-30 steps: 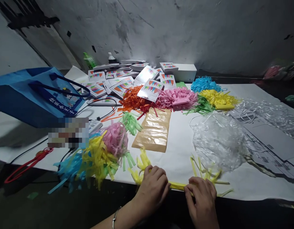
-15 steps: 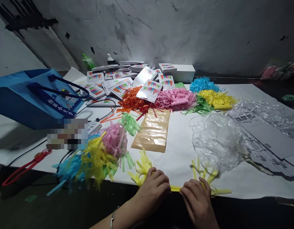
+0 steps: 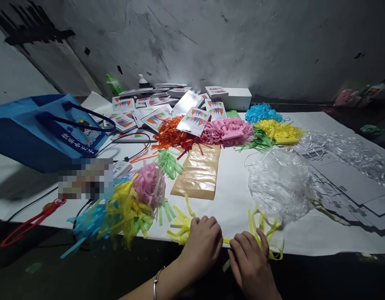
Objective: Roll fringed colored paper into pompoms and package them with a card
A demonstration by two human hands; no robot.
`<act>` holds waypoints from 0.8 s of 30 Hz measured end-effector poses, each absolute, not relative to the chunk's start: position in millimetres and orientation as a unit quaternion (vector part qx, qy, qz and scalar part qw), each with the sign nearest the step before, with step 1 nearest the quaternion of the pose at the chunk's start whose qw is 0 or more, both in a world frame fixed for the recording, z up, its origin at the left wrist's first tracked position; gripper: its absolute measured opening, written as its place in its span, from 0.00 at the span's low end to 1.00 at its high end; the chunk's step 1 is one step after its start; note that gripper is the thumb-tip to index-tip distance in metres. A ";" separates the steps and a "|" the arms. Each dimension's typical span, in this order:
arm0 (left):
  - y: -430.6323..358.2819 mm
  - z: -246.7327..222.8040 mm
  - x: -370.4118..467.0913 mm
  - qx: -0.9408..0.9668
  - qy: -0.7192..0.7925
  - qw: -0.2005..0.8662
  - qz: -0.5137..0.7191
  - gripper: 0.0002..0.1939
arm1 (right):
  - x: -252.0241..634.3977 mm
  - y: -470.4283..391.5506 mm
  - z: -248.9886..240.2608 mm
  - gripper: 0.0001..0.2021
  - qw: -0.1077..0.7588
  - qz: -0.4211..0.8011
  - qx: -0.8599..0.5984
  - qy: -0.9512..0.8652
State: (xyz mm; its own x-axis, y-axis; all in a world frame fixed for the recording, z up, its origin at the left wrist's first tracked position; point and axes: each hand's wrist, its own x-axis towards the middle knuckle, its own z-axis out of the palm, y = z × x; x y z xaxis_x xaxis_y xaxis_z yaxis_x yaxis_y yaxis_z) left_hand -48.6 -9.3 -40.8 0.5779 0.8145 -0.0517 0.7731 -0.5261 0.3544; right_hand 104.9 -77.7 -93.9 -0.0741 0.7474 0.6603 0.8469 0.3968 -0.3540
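A yellow paper tassel (image 3: 181, 227) lies at the table's front edge, its fringed ends spread to both sides and its narrow middle stretched between my hands. My left hand (image 3: 203, 239) is closed on the left part, fingers curled. On the right part, my right hand (image 3: 250, 254) is closed too, with the thumb side toward the fringe. The fingertips are partly hidden behind the knuckles. Beyond the hands lies a sheet of tan glossy paper (image 3: 198, 173). Left of it is a heap of fringed tassels in pink (image 3: 150, 183), yellow (image 3: 125, 208) and blue (image 3: 94, 223).
A blue bag (image 3: 48, 129) stands at the left, near a red cord (image 3: 32, 225). Printed packs (image 3: 154, 118) pile up at the back, behind orange (image 3: 172, 133) and pink tassels (image 3: 231, 130). A crumpled clear plastic bag (image 3: 280, 183) lies at the right, beside loose clear strands (image 3: 351, 150).
My hands have drawn slightly closer together, the right one shifting left. The visible yellow middle is shorter, and the right fringe has changed shape. The camera view has shifted slightly.
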 end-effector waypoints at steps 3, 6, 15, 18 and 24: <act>-8.8 -29.8 -56.4 0.867 0.435 0.234 0.057 0.07 | 112.3 -81.9 -89.6 0.14 0.413 -0.079 -0.516 -0.746; -7.4 -18.1 -61.7 0.836 0.393 0.376 0.070 0.08 | 127.3 -86.3 -71.8 0.12 0.390 -0.086 -0.461 -0.792; -18.6 -19.1 -33.6 0.563 0.319 0.745 0.163 0.24 | 152.9 -93.2 -37.0 0.08 0.460 -0.037 -0.469 -0.754; -27.1 -26.4 -20.6 0.656 0.316 0.620 0.293 0.23 | 151.6 -93.1 -48.1 0.08 0.505 -0.005 -0.473 -0.722; -15.3 -30.0 -10.0 0.638 0.351 0.646 0.231 0.23 | 144.8 -89.6 -63.9 0.10 0.578 -0.052 -0.513 -0.633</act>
State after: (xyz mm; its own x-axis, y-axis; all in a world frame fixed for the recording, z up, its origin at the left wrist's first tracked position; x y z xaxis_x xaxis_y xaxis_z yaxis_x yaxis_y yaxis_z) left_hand -10.0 -15.3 -30.0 0.6473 0.7457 -0.1579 0.1490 0.0793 0.9857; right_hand 144.8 -89.6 -63.9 0.1939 0.5896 0.7841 0.7089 0.4683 -0.5274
